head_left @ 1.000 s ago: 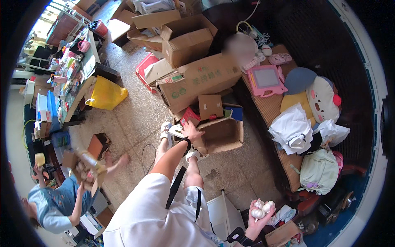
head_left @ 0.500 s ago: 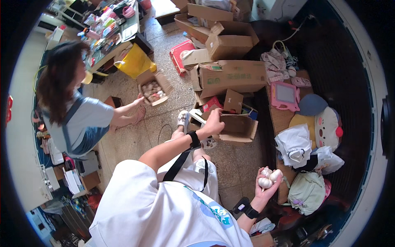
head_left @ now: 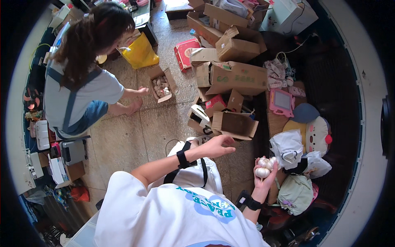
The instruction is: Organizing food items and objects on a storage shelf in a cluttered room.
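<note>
Several white garlic bulbs (head_left: 263, 171) sit bunched in my right hand (head_left: 268, 181), its fingers curled round them, off to the right of my body. My left hand (head_left: 218, 146) reaches across the front of me, empty, with fingers stretched apart toward the right. Just beyond it stands an open, tilted cardboard box (head_left: 234, 124); the hand is apart from it. Farther off at the left, a small cardboard box of garlic (head_left: 161, 85) rests on the floor, with another person's hand (head_left: 142, 90) close beside it.
That person (head_left: 82, 82) crouches at the left. Stacked cardboard boxes (head_left: 236, 76) and a red flat box (head_left: 187, 53) lie ahead, near a yellow bag (head_left: 140, 51). Along the right side are a pink drawing board (head_left: 281, 103), a plush toy (head_left: 317, 138), white plastic bags (head_left: 286, 148) and a pale green backpack (head_left: 295, 193).
My left hand has drawn back from the open box, its fingers spreading. The other person has lowered the garlic box to the floor and let go. My right hand still holds the garlic bulbs.
</note>
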A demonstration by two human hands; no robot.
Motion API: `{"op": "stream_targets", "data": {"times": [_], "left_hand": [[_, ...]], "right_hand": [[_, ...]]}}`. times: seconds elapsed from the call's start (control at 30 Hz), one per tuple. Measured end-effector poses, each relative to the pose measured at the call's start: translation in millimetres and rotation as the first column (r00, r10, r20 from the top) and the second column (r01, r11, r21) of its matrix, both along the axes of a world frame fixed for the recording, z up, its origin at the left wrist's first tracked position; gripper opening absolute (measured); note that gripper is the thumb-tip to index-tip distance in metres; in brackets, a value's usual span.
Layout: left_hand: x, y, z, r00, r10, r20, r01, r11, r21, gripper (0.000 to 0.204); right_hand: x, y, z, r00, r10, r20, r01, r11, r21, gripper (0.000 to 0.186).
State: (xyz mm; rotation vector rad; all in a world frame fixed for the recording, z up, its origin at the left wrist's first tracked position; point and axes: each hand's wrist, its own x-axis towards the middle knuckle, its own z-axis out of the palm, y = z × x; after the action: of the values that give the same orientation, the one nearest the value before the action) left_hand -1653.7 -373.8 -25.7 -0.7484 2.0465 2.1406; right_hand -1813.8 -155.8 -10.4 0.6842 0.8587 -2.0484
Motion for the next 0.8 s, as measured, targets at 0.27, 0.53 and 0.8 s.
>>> {"op": "stream_targets", "data": {"times": [0.27,0.53,0.8], "left_hand": [[71.0,36.3,20.9,0.950,0.297,0.093,-0.260,0.594,0.761,0.067],[82.6,67.8,46.9,0.830,0.557,0.035,-0.203,0.243,0.948,0.067],[61.6,85.4,63.5,0.599,0.800,0.029,-0.281,0.176,0.943,0.057]], "right_hand": [[80.5,-60.6,31.8,0.807,0.409,-0.426,-0.348,0.912,0.217,0.039],[135.6,-86.6,45.8,-0.178,0.551,-0.815,-0.314,0.753,0.578,0.040],[112.9,-91.1,60.0,-0.403,0.428,-0.809,-0.347,0.746,0.568,0.038]]}}
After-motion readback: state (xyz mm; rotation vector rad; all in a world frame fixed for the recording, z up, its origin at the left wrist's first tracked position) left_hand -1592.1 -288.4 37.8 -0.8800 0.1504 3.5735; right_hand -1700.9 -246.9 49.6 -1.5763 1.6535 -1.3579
